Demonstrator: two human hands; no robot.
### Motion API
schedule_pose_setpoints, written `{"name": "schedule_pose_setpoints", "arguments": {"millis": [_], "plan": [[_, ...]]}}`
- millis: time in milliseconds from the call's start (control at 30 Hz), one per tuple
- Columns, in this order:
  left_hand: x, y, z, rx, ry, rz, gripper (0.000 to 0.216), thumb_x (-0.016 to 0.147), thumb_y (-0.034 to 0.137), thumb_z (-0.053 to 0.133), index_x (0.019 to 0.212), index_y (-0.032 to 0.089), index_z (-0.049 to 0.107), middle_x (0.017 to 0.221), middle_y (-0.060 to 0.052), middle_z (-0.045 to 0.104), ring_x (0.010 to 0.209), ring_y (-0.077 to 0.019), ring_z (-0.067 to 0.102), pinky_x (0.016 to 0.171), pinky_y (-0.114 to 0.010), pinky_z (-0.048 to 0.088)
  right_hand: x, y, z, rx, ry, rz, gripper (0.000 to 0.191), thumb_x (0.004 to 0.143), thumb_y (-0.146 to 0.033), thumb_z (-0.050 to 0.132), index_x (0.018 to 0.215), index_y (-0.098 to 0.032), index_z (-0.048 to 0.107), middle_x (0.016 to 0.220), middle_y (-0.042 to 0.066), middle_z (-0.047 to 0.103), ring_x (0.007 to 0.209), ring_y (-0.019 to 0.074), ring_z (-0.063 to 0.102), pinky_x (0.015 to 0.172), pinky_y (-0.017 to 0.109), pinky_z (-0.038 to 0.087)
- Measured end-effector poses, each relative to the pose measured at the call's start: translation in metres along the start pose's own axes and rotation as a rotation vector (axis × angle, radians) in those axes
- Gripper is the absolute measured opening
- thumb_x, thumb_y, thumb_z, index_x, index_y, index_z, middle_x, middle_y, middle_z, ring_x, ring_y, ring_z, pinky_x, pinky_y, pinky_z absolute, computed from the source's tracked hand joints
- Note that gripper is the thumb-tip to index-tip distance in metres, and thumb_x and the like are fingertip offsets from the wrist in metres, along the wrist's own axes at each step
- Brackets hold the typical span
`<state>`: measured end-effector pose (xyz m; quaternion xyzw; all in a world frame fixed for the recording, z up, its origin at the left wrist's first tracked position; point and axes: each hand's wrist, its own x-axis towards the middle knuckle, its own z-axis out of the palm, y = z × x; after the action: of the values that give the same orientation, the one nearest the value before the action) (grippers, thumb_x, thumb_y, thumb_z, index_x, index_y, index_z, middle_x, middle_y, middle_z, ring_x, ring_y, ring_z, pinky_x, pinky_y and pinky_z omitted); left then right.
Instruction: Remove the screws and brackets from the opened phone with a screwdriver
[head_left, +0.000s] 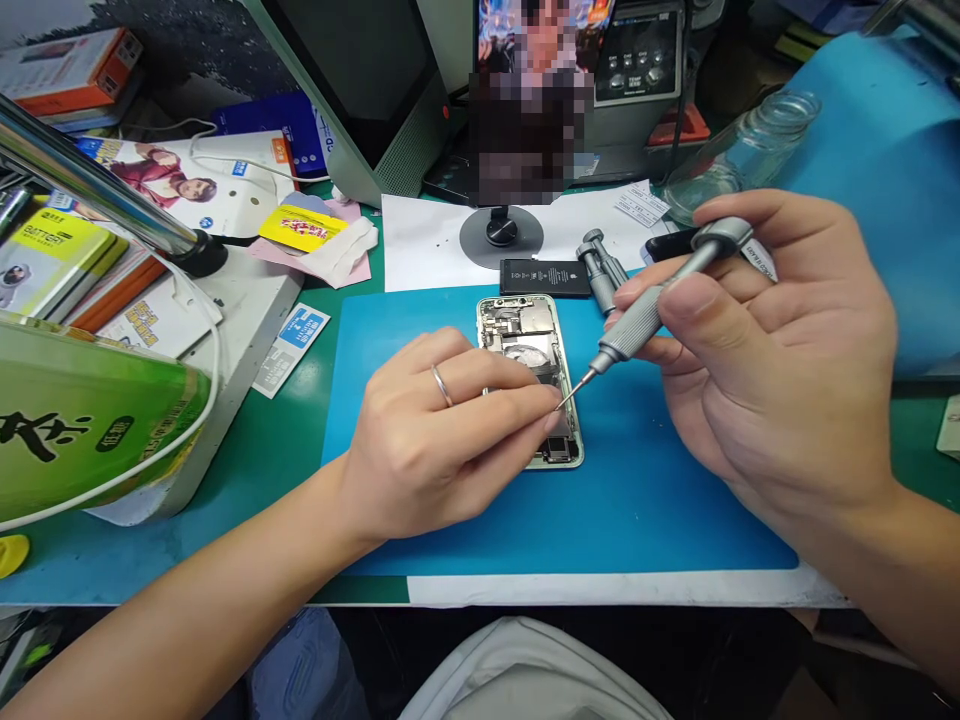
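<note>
An opened smartphone, its inner parts bare, lies on the blue mat. Over its lower half is my left hand, wearing a ring, with thumb and fingertips pinched together at the screwdriver's tip. Whatever sits in that pinch is too small to make out. My right hand grips a grey precision screwdriver, tilted so its thin shaft points down and left to the left fingertips. Behind the phone lies a black phone battery. Beside that battery are more grey screwdrivers, partly behind my right hand.
A phone on a round stand and a glass jar stand at the back. To the left are a green tea container, a metal lamp pole and stacked boxes. A small card lies left of the mat.
</note>
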<state>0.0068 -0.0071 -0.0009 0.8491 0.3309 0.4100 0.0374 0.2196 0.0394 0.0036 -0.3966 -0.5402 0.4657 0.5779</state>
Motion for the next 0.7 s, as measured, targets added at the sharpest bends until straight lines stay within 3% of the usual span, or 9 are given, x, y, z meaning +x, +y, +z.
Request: {"name": "schedule_pose_setpoints", "arguments": {"millis": [267, 700], "plan": [[0.0002, 0.0013, 0.001, 0.007, -0.004, -0.007, 0.005, 0.096, 0.013, 0.072, 0.098, 0.017, 0.075, 0.092, -0.004, 0.081, 0.07, -0.0137, 0.066, 0.065, -0.033, 0.049, 0.0006, 0.002, -0.0014, -0.007, -0.001, -0.026, 0.055, 0.069, -0.043, 0.093, 0.109, -0.027, 0.06, 0.079, -0.008, 0.072, 0.069, 0.007, 0.072, 0.043, 0.009, 0.05], [0.0001, 0.0046, 0.003, -0.063, 0.051, -0.11, 0.005, 0.092, 0.014, 0.072, 0.088, 0.016, 0.073, 0.085, -0.003, 0.079, 0.07, -0.0127, 0.067, 0.065, -0.03, 0.05, -0.0033, 0.0056, -0.0013, -0.087, -0.015, -0.248, 0.04, 0.081, -0.033, 0.086, 0.114, -0.029, 0.064, 0.086, -0.009, 0.067, 0.079, 0.0075, 0.074, 0.055, 0.017, 0.065]]}}
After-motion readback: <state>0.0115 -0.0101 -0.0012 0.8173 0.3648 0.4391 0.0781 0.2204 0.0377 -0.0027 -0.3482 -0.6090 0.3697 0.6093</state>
